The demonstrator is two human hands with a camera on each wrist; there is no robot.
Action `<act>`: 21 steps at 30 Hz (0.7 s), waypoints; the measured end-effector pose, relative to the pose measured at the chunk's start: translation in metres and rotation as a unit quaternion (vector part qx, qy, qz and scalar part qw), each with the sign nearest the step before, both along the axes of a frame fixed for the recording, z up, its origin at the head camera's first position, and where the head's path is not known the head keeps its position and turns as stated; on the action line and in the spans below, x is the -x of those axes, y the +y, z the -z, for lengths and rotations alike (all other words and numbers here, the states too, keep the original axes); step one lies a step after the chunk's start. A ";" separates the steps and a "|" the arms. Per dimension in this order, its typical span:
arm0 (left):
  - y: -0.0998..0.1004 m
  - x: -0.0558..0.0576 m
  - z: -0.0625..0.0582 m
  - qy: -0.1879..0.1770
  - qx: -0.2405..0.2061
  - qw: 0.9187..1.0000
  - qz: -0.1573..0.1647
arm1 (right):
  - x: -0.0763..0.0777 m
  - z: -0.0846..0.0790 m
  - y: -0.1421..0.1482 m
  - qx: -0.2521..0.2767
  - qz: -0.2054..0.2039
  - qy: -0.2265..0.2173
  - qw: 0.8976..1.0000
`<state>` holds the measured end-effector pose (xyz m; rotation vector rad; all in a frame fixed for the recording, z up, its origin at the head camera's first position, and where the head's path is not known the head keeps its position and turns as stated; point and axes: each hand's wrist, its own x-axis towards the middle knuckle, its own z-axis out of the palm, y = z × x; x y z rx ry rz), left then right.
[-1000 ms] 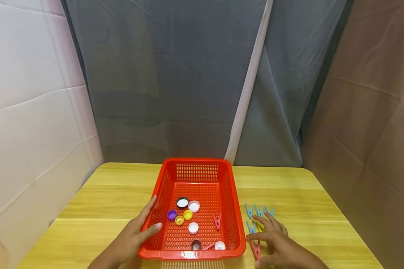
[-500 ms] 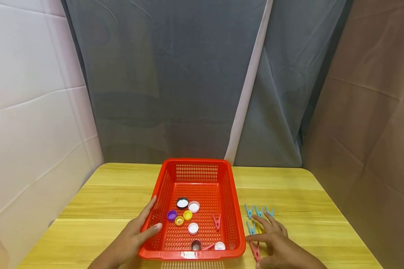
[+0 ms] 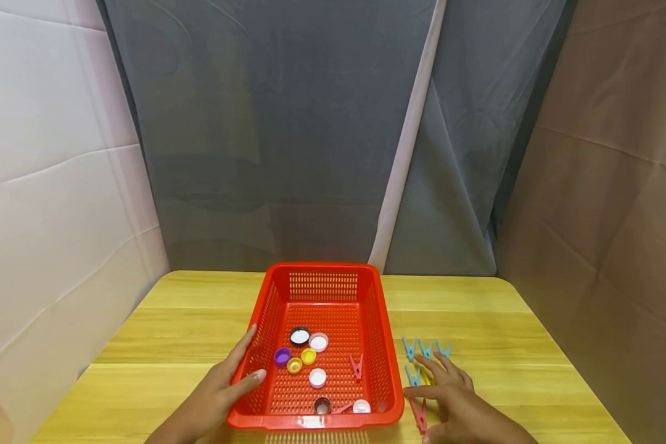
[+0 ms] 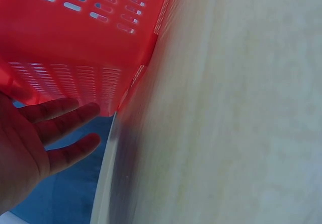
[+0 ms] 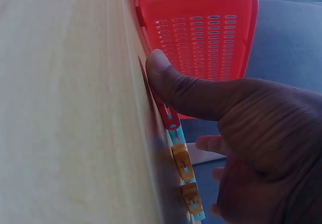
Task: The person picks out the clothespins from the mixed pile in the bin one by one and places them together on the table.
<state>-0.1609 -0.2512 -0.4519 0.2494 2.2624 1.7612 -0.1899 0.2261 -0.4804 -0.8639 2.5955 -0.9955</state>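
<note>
A red plastic basket [image 3: 390, 364] holds several bottle caps, among them a purple cap [image 3: 282, 356], a black-rimmed cap [image 3: 300, 336] and a white cap [image 3: 317, 378]. A pink clothespin [image 3: 356, 367] lies in it too. My left hand [image 3: 213, 385] holds the basket's left side, thumb over the rim and fingers outside; the left wrist view shows those fingers [image 4: 65, 126] fairly straight and spread. To the right of the basket, my right hand [image 3: 457, 401] hovers spread over clothespins. Its thumb [image 5: 186, 90] is right at a red-pink clothespin [image 3: 420, 416]; its fingers partly hide a yellow clothespin [image 3: 427, 377].
Several blue clothespins, such as one near the basket [image 3: 409, 349], are laid out in rows on the wooden table [image 3: 200, 314]. Grey cloth [image 3: 311, 154] hangs behind the table's far edge. Pale cloth [image 3: 61, 185] on the left and brown cloth [image 3: 594, 185] on the right flank it.
</note>
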 end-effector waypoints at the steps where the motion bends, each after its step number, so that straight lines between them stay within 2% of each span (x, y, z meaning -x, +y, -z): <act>1: 0.000 0.000 0.000 0.001 0.000 1.000 0.001 | 0.000 0.000 0.000 0.002 0.000 0.001 1.000; 5: 0.000 0.000 0.000 0.005 -0.001 1.000 0.004 | -0.002 0.000 0.000 0.000 0.006 0.038 0.999; 9: -0.001 0.000 0.000 0.008 -0.006 1.000 0.008 | -0.003 -0.002 -0.002 -0.020 0.036 0.089 0.995; 14: -0.001 0.000 0.001 0.007 -0.006 1.000 0.006 | -0.001 -0.005 -0.003 -0.050 0.075 0.100 0.991; 21: 0.000 0.001 0.002 0.004 0.000 1.000 0.002 | -0.001 -0.005 -0.003 -0.066 0.081 0.113 0.988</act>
